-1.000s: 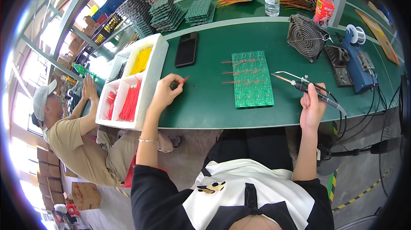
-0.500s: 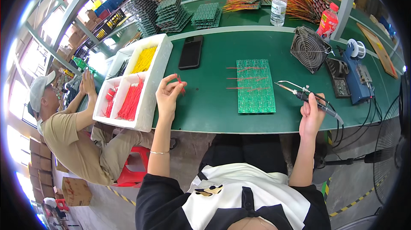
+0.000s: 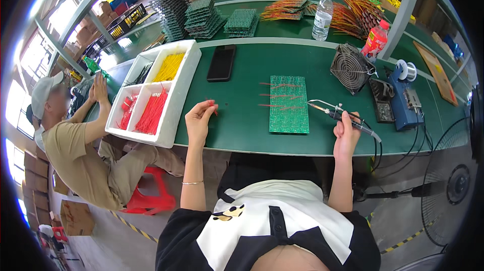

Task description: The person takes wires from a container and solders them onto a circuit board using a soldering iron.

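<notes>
My left hand is raised over the table, left of the board, its thumb and fingers pinched on several short red wires. In my right hand is a soldering iron, tip pointing left at the board's right edge. I cannot tell whether the tip touches it. A green circuit board panel lies flat between my hands. Several red wires lie across its upper half, with ends jutting past its left edge. A white foam box, left of my left hand, holds red, yellow and black wires in compartments.
Behind the board lie a phone, a water bottle, a red bottle and a small fan. A blue soldering unit with a solder spool stands right. Another person sits left of the box.
The whole view has shifted, so most things on the table appear farther left. My left hand has moved slightly right and nearer to me, still pinching the red wires. The iron stays beside the board.
</notes>
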Motion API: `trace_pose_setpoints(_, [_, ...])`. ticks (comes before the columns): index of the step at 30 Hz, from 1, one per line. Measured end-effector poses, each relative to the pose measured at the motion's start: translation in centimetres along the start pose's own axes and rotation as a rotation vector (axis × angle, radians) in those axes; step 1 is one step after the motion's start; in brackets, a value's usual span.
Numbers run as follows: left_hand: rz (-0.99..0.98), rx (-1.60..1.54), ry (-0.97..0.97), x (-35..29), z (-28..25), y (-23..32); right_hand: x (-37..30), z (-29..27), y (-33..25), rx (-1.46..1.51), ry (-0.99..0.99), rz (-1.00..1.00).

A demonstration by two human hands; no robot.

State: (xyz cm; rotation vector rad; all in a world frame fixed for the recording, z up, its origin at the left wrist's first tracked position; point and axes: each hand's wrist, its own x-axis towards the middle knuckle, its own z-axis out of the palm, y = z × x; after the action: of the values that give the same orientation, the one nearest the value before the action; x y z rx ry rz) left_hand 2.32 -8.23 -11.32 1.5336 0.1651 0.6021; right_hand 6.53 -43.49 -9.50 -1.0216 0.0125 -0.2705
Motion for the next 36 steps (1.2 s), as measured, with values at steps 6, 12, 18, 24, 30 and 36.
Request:
trace_pose_setpoints(6, [-0.029,0.076,-0.031,-0.1,0.3,0.6,-0.4,-0.4,-0.1,0.000,-0.014,0.048])
trace_pose_setpoints(12, [0.013,0.030,-0.078,-0.3,0.1,0.0,0.8,-0.7,-0.3,0.100,-0.056,0.042])
trace_pose_setpoints(18, [0.031,-0.056,-0.060,-0.2,0.4,-0.1,1.0,-0.6,0.0,0.173,0.048,0.000])
trace_pose_setpoints(24, [-0.003,0.069,-0.109,-0.3,0.6,0.3,0.1,-0.7,-0.2,0.080,0.075,0.000])
trace_pose_setpoints(30, [-0.095,0.220,-0.044,-0.7,0.3,1.3,0.0,-0.6,-0.3,0.086,-0.011,0.038])
trace_pose_setpoints(36, [-0.134,0.860,0.023,-1.6,2.2,4.9,0.3,-0.4,-0.5,0.058,0.045,0.069])
